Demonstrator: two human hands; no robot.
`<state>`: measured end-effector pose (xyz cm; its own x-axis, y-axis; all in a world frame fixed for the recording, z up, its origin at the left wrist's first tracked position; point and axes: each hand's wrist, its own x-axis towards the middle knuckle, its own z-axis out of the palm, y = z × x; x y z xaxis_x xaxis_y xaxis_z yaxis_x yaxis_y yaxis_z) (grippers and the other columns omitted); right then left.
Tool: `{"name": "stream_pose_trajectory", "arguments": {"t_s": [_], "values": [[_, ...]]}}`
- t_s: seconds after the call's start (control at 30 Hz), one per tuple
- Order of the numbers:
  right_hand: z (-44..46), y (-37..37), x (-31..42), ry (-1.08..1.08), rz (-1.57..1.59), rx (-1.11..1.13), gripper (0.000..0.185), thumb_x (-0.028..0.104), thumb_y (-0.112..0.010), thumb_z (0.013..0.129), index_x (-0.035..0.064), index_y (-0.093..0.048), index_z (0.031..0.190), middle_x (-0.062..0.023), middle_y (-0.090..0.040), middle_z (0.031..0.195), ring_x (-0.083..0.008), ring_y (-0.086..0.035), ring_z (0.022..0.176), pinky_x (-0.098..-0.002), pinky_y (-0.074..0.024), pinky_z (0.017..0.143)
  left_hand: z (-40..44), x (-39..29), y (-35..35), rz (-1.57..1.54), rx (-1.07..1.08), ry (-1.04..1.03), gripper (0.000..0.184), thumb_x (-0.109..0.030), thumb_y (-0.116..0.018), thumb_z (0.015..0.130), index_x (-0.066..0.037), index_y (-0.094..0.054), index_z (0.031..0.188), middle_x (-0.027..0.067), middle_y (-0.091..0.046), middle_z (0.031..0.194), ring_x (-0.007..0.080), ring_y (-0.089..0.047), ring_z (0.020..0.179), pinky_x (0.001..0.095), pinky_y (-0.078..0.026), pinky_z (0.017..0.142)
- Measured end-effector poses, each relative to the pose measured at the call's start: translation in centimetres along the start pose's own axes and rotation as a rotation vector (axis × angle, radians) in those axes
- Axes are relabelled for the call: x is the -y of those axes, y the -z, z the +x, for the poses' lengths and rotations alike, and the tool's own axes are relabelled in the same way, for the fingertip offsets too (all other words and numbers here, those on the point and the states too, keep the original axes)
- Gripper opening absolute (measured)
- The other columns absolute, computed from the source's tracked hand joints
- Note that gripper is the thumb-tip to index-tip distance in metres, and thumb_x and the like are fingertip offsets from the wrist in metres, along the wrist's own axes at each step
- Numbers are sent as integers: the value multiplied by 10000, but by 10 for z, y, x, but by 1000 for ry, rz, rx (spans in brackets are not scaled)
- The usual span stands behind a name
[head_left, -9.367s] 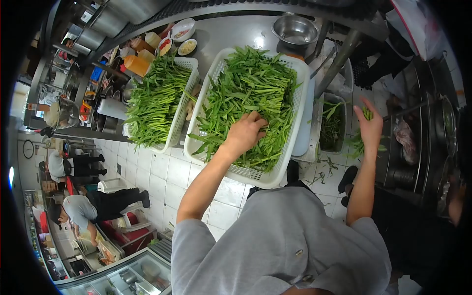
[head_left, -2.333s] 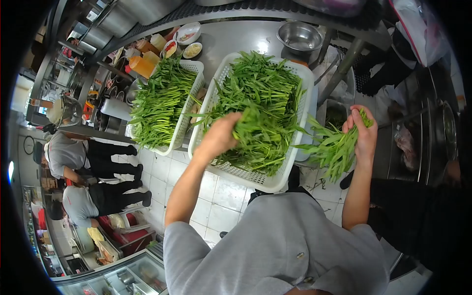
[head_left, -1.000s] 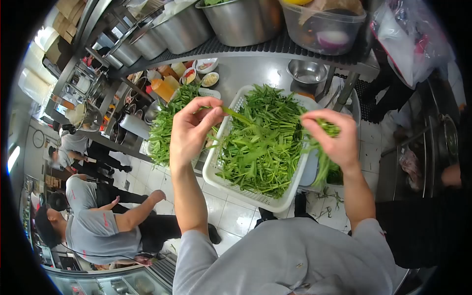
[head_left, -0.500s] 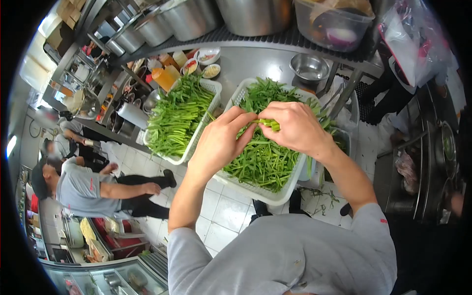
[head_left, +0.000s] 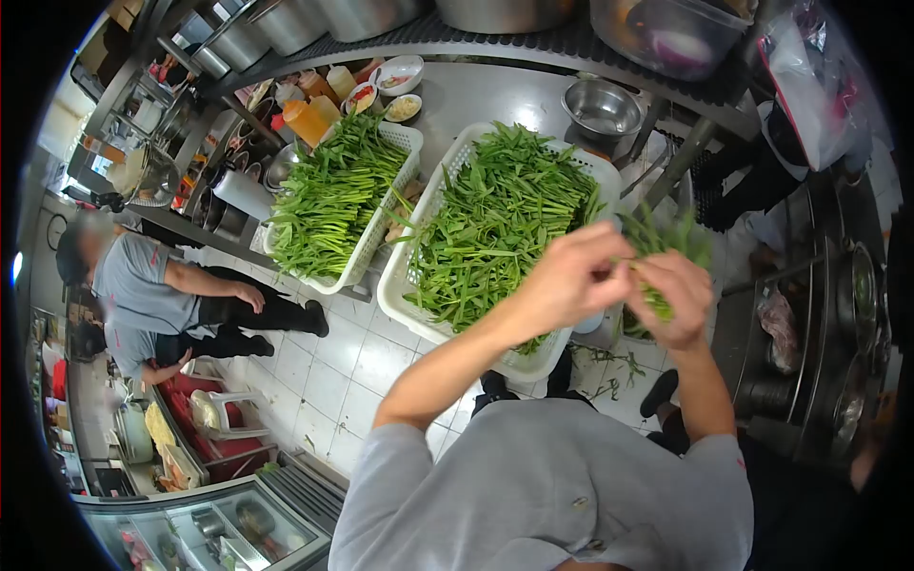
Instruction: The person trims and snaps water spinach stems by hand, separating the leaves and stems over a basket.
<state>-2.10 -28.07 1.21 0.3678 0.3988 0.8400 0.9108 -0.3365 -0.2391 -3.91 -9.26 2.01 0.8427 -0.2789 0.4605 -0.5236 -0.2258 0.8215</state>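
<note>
My right hand [head_left: 674, 290] is closed round a small bunch of water spinach [head_left: 655, 303], its leaves smeared by motion. Close beside it, at the right rim of the nearer white basket [head_left: 400, 303], my left hand [head_left: 586, 276] has its fingers pinched together; what is between them is hidden. A thick heap of water spinach leaves and stems [head_left: 505, 205] fills that basket. To the left, a second white basket [head_left: 357, 262] holds more water spinach [head_left: 338, 205], its stems laid side by side.
Behind the baskets is a steel counter [head_left: 495, 90] with a metal bowl [head_left: 603, 107], sauce bottles [head_left: 305, 122] and small bowls [head_left: 404, 108]. A shelf with pots [head_left: 362, 14] hangs above. A co-worker [head_left: 143, 271] stands at left. Scraps [head_left: 609, 376] litter the tiled floor.
Both hands have moved right, from over the middle of the nearer basket to its right side, with the bunch in my right hand. The view has shifted; the co-worker at left has moved.
</note>
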Motion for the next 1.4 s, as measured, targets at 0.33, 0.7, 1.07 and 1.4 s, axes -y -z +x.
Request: {"name": "stream_pose_trajectory", "arguments": {"t_s": [0.33, 0.7, 1.07, 1.4], "values": [[-140, 126, -38, -1037, -175, -530, 152, 107, -633, 963, -16, -669, 1045, -17, -657, 883, -41, -534, 739, -193, -404, 628, 40, 65, -99, 365, 178, -35, 471, -260, -678, 891, 10, -560, 1258, 193, -601, 1180, 367, -567, 1115, 424, -479, 945], [-114, 86, -64, -1166, 405, -453, 228, 148, -669, 936, 0, -658, 1110, -8, -623, 909, -106, -585, 861, -238, -459, 817, 11, 156, 26, 783, 104, 212, 175, -128, -647, 874, -54, -708, 1019, 146, -664, 1073, 361, -629, 993, 436, -516, 844], [-46, -46, -89, -686, 1193, -346, 342, 358, -584, 990, 43, -553, 1120, -75, -615, 898, -169, -629, 835, -355, -537, 768, 15, 167, 21, 795, 261, 251, 274, -142, -693, 828, -97, -661, 1096, 128, -624, 1211, 357, -538, 1192, 433, -455, 1012], [-39, -61, -70, -886, 460, -155, 232, 257, -537, 1022, 28, -541, 1059, -16, -572, 684, -154, -598, 678, -298, -498, 769, 23, 164, 60, 733, 292, 280, 393, -109, -680, 826, -91, -634, 1216, 143, -625, 1237, 347, -605, 1123, 424, -503, 959]]}}
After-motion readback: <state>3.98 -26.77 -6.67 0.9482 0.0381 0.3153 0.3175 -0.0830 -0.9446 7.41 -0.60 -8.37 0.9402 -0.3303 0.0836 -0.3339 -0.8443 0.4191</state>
